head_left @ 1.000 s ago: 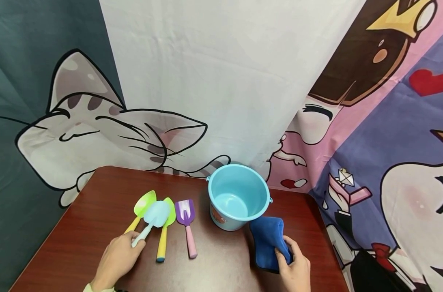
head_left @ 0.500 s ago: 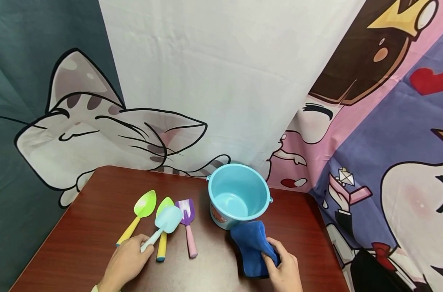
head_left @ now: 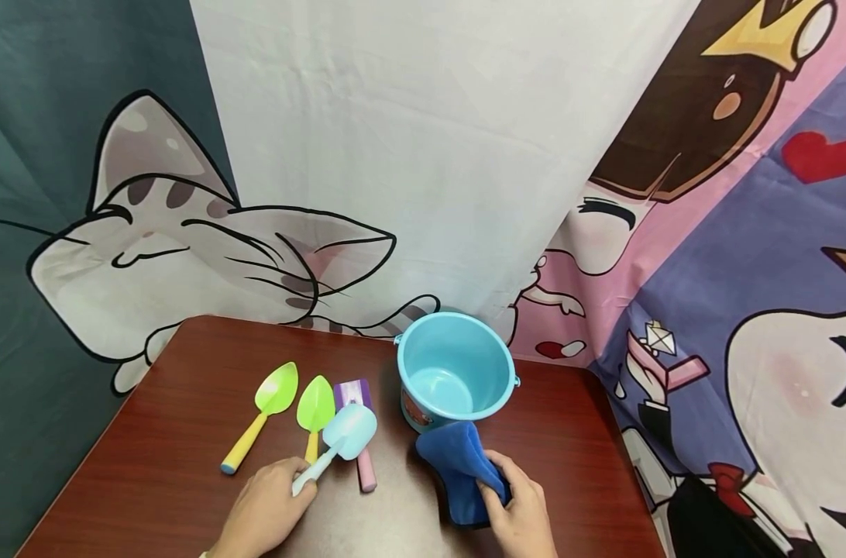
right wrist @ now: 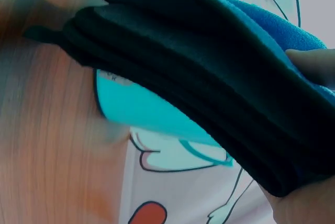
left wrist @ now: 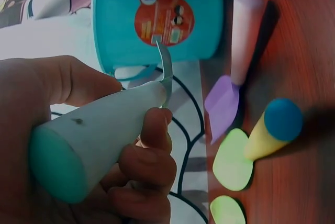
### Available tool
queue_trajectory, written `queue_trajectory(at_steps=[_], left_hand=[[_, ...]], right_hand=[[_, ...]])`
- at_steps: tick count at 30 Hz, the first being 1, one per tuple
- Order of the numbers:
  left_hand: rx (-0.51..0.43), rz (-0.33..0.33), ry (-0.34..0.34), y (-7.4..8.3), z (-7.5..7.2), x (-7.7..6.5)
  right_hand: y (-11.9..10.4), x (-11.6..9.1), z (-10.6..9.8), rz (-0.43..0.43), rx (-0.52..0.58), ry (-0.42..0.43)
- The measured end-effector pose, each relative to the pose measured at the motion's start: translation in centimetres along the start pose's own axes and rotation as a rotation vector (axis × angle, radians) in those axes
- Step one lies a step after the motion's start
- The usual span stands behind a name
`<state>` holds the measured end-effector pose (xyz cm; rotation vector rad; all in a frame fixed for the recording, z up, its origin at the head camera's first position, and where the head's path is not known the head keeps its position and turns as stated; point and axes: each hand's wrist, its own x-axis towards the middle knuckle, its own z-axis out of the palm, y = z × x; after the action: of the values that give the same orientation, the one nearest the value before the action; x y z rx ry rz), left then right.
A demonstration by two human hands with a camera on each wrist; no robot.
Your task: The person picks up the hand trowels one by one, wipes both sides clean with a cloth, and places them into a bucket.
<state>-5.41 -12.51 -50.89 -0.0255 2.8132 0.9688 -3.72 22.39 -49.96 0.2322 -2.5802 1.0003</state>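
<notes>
Shift: since half a second earlier, the light-blue toy shovel (head_left: 351, 430) in the left hand (head_left: 266, 500) had travelled rightward, from over the inner lime-green trowel (head_left: 316, 407) to over the purple-and-pink shovel (head_left: 366, 471); the right hand (head_left: 521, 508) had brought the folded blue cloth (head_left: 458, 465) leftward.
Left hand: clamped round the light-blue handle, blade pointing away, held up off the tabletop (head_left: 395, 519).
Right hand: pinched the cloth's near edge between thumb and fingers; the hands were apart.
Cloth: stood before the light-blue bucket (head_left: 458, 353), overlapping its lower front.
Loose tools: the purple-and-pink shovel, the inner trowel and the outer lime-green trowel (head_left: 276, 389) lay in a row left of the bucket.
Bucket: upright near the far edge, nothing visible inside.
Backdrop: cartoon-printed fabric (head_left: 423, 155) hung behind.
Risk: a low sweep of the held blade might have knocked the purple-and-pink shovel askew; a soft pinch could have let the cloth sag or snag the bucket.
Hard to see: the inner trowel's handle end, covered in the head view; the purple blade, partly masked; whether cloth touched bucket could not be told.
</notes>
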Motion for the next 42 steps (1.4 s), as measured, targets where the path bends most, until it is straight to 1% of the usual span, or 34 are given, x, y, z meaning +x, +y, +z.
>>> queue_trajectory(at_steps=[3,9,15,18,19,21,25,27,30,33,36,39,42], left_hand=[[0.007,0.016,0.002,0.3,0.5,-0.1],[0.015,0.064,0.029,0.9,1.1,-0.5],[0.011,0.086,-0.005,1.6,1.5,-0.6],[0.019,0.1,-0.022,1.7,1.6,-0.6],[0.021,0.108,-0.025,1.7,1.7,-0.6],[0.027,0.127,-0.036,1.7,1.8,-0.6],[0.016,0.19,-0.065,1.7,2.1,-0.7],[0.005,0.221,-0.08,1.7,2.3,-0.8],[-0.006,0.257,-0.084,1.7,2.6,-0.9],[-0.004,0.277,-0.082,1.6,2.7,-1.0],[-0.01,0.276,-0.096,1.6,2.8,-1.0],[-0.023,0.264,-0.13,1.6,2.9,-1.1],[-0.029,0.256,-0.166,1.7,2.9,-1.0]], right_hand=[[-0.5,0.2,0.4,0.003,0.018,-0.017],[-1.3,0.5,1.1,-0.003,0.033,-0.002],[-2.0,0.7,1.6,0.007,0.013,0.047],[-2.3,0.8,1.9,-0.02,0.007,0.07],[-2.3,0.8,2.0,-0.048,0.004,0.08],[-2.5,0.9,2.2,-0.132,0.006,0.109],[-2.7,1.2,2.7,-0.309,0.013,0.157],[-2.8,1.4,3.0,-0.368,0.02,0.166],[-3.0,1.4,3.6,-0.461,0.037,0.168],[-3.3,1.5,4.3,-0.556,0.057,0.136],[-3.7,1.4,4.8,-0.62,0.056,0.075],[-4.3,1.2,5.2,-0.624,0.033,-0.001],[-4.8,0.9,5.4,-0.574,0.009,-0.105]])
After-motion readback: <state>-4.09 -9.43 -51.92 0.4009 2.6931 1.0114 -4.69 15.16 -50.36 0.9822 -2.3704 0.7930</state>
